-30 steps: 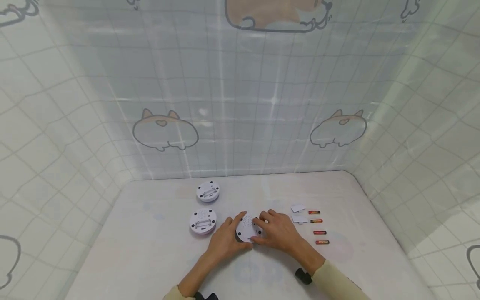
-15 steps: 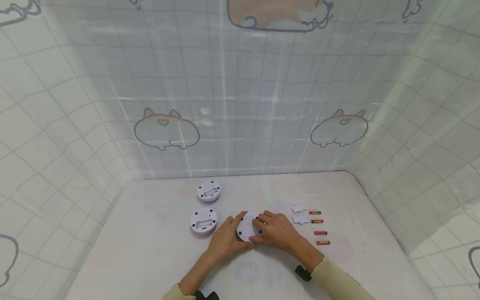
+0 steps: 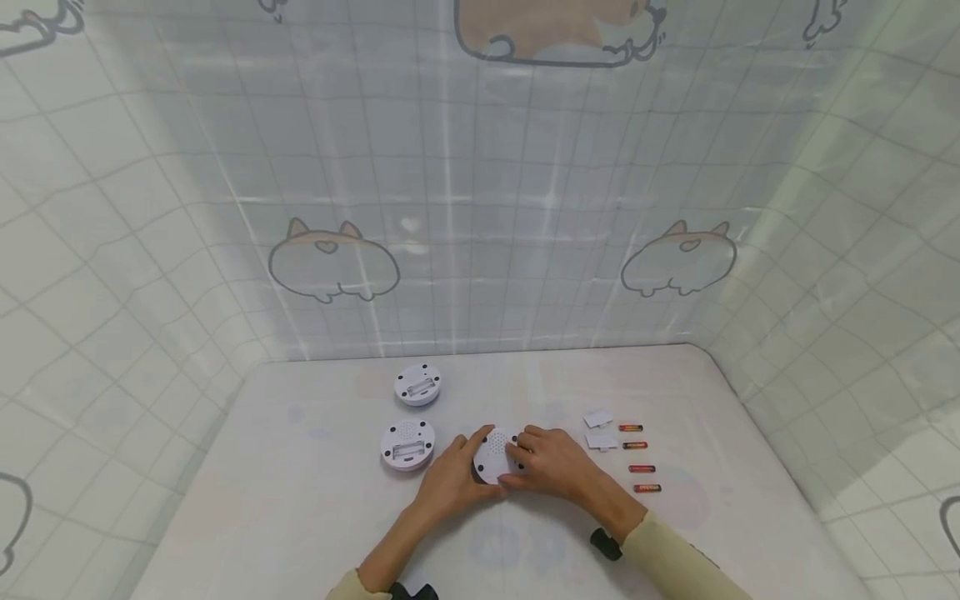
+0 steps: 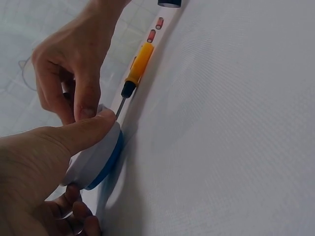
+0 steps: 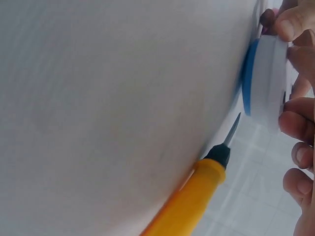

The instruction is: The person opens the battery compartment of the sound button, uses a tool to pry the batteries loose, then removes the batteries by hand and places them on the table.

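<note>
A round white device (image 3: pixel 491 454) with speaker holes and dark feet on its upturned face is between my hands. In the left wrist view its blue lower rim (image 4: pixel 106 167) shows against the table. My left hand (image 3: pixel 450 485) grips it from the left, thumb at the near edge. Over its right part, my right hand (image 3: pixel 557 460) holds on with curled fingers and the thumb at the near edge. The fingers hide that part of the face. A yellow-handled screwdriver (image 4: pixel 139 64) lies close by; its tip (image 5: pixel 234 129) points toward the device in the right wrist view.
Two similar devices, a nearer one (image 3: pixel 406 432) and a farther one (image 3: pixel 408 375), lie at left with open battery compartments. At right are two white battery covers, one (image 3: pixel 598 418) behind the other (image 3: pixel 601 441), and several red batteries (image 3: pixel 641 469). A grid-patterned curtain (image 3: pixel 495 283) stands behind the table.
</note>
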Available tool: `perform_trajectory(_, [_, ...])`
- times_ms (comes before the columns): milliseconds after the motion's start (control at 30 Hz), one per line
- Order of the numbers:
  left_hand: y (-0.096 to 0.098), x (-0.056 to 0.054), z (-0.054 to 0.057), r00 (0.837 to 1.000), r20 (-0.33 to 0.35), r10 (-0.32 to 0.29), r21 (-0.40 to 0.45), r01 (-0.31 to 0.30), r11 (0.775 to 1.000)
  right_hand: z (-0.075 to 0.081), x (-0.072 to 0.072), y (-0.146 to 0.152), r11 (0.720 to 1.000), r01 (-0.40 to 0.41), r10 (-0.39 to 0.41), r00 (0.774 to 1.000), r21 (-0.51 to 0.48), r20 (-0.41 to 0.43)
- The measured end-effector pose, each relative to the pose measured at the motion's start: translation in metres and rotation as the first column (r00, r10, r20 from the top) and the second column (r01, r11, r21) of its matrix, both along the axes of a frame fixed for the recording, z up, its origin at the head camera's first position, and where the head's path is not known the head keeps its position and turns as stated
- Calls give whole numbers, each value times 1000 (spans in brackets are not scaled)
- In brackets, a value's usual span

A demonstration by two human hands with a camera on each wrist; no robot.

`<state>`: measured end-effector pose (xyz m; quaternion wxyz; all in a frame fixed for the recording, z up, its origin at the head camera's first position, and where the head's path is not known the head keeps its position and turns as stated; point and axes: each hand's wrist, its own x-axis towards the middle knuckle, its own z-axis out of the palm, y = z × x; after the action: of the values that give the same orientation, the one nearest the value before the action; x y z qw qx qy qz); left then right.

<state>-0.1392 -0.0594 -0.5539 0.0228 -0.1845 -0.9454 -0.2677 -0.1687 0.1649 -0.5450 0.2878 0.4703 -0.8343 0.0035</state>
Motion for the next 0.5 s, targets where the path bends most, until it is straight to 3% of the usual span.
perform_trajectory(500, [-3, -7, -1, 998, 55, -6, 24, 5, 1000, 3, -9, 1, 988, -153, 154, 988, 29, -30])
